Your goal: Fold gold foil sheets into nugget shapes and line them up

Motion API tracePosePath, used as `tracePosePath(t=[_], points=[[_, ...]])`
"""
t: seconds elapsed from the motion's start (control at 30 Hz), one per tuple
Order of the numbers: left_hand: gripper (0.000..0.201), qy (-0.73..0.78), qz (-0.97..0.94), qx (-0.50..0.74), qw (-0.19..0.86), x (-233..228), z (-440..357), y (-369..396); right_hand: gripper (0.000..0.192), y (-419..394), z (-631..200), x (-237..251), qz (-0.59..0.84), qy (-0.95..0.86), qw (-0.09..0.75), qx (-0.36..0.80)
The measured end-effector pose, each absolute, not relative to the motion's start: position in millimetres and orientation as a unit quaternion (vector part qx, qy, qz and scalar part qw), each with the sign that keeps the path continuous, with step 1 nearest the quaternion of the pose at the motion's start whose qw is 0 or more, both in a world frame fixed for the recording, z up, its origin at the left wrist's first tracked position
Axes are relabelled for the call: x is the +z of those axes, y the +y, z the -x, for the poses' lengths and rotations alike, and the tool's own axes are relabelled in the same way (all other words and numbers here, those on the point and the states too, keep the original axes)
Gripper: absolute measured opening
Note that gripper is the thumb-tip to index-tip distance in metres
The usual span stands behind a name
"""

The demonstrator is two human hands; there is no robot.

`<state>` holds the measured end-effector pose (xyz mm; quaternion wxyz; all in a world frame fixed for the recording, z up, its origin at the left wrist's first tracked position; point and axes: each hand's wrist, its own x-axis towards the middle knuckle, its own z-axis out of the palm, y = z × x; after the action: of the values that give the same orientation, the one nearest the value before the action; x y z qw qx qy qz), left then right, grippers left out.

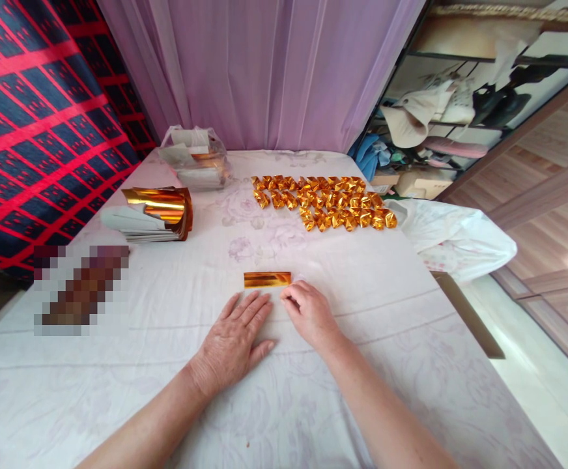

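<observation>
A narrow folded strip of shiny gold foil paper (267,279) lies crosswise on the table in front of my hands. My left hand (238,335) rests flat on the cloth, palm down, its fingertips just below the strip. Curled beside the strip's right end is my right hand (311,312), its fingers bent in and nothing visible in them. Further back, several folded gold foil ingots (333,200) stand in rows. On the left, a bent stack of gold-faced paper sheets (159,212) sits on the cloth.
A pale flowered cloth covers the table (167,280). At its back left is a clear plastic bag (198,159) with more paper. A white plastic bag (460,238) hangs off the right edge, near a cluttered shelf (440,111). A purple curtain (264,71) closes the back.
</observation>
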<state>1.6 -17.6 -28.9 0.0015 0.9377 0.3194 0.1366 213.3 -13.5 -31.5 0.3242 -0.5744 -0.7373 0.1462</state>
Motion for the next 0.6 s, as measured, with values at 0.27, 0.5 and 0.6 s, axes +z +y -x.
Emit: tracePosePath(t=[0.27,0.5,0.6], points=[[0.058,0.332,-0.935,0.127,0.001,-27.1,2.1,-18.9,0.016,-13.4,-213.0,-31.2,0.573,-0.735,0.330,0.149],[0.057,0.329,-0.936,0.125,-0.004,-25.7,8.6,-17.1,0.016,-13.2,-212.8,-30.2,0.572,-0.736,0.330,0.151],[0.055,0.335,-0.934,0.122,-0.007,-25.0,14.4,-17.6,0.016,-13.2,-213.0,-29.7,0.574,-0.736,0.325,0.152]])
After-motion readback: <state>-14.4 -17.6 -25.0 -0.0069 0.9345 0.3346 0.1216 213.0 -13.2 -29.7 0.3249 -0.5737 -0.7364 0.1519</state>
